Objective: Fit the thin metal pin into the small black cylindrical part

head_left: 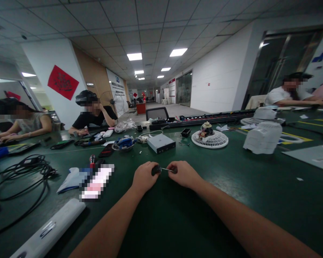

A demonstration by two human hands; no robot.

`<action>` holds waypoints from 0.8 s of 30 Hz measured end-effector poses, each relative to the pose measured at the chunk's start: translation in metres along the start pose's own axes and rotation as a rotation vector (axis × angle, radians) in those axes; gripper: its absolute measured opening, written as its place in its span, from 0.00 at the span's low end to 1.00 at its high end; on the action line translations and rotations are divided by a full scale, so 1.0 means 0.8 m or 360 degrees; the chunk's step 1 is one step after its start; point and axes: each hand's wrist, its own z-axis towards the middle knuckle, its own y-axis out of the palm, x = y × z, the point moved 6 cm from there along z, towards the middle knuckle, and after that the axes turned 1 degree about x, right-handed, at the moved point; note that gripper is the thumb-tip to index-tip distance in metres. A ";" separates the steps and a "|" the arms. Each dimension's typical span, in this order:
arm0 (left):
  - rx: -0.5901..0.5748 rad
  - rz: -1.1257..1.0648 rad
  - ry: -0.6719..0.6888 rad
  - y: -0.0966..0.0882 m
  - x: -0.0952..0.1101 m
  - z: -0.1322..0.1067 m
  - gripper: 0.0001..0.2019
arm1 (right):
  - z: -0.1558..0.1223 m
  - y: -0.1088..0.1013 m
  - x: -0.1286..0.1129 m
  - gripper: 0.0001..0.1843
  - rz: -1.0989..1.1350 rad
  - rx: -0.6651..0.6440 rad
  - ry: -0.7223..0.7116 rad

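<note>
My left hand [144, 176] and my right hand [184, 174] are close together above the green work mat [177, 215]. Between them is a small tool [161, 169] with a black handle and a thin metal shaft. My left hand is closed around the black handle. The fingers of my right hand pinch the far end of the shaft, and that end is hidden by them. I cannot tell whether the black part is a handle or a separate small piece.
A silver metal box [160, 143] and a white fan grille [210, 139] stand ahead, beside a white fan housing [263, 138]. Black cables [24, 175] lie to the left. Co-workers [93, 113] sit along the far bench edges.
</note>
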 end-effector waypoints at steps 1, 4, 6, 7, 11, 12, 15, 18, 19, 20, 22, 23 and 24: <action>-0.0007 -0.0010 0.0022 -0.001 0.003 0.000 0.13 | 0.000 -0.001 -0.001 0.10 0.0084 0.0033 -0.0021; -0.0032 -0.0030 0.0108 -0.001 0.011 -0.001 0.12 | 0.001 -0.001 -0.004 0.10 0.0227 0.0087 -0.0117; -0.0039 -0.0039 0.0171 0.000 0.015 -0.001 0.12 | 0.001 -0.001 -0.008 0.09 0.0231 0.0120 -0.0222; -0.0037 -0.0048 0.0203 0.000 0.017 -0.002 0.12 | 0.000 -0.001 -0.010 0.09 0.0225 0.0129 -0.0264; -0.0019 -0.0106 0.0344 -0.002 0.022 -0.004 0.13 | 0.000 -0.002 -0.010 0.07 0.0287 0.0141 -0.0233; -0.0013 -0.0115 0.0372 -0.003 0.023 -0.005 0.13 | 0.000 -0.003 -0.009 0.07 0.0308 0.0156 -0.0189; 0.0003 -0.0131 0.0424 -0.006 0.025 -0.005 0.14 | 0.000 -0.006 -0.005 0.07 0.0326 0.0197 -0.0094; 0.0021 -0.0163 0.0457 -0.008 0.026 -0.004 0.14 | 0.004 -0.001 0.006 0.06 0.0463 0.0185 0.0025; 0.0032 -0.0180 0.0471 -0.008 0.027 -0.004 0.14 | 0.006 0.004 0.013 0.08 0.0600 0.0152 0.0101; 0.0045 -0.0199 0.0485 -0.009 0.027 -0.004 0.14 | 0.008 0.009 0.020 0.10 0.0767 0.0114 0.0186; 0.0058 -0.0227 0.0510 -0.010 0.028 -0.005 0.14 | 0.010 0.020 0.027 0.10 0.0904 -0.0008 0.0258; 0.0056 -0.0233 0.0517 -0.010 0.028 -0.005 0.14 | 0.010 0.021 0.029 0.11 0.0852 -0.0020 0.0240; 0.0050 -0.0233 0.0520 -0.009 0.028 -0.005 0.14 | 0.010 0.023 0.028 0.11 0.0810 -0.0027 0.0216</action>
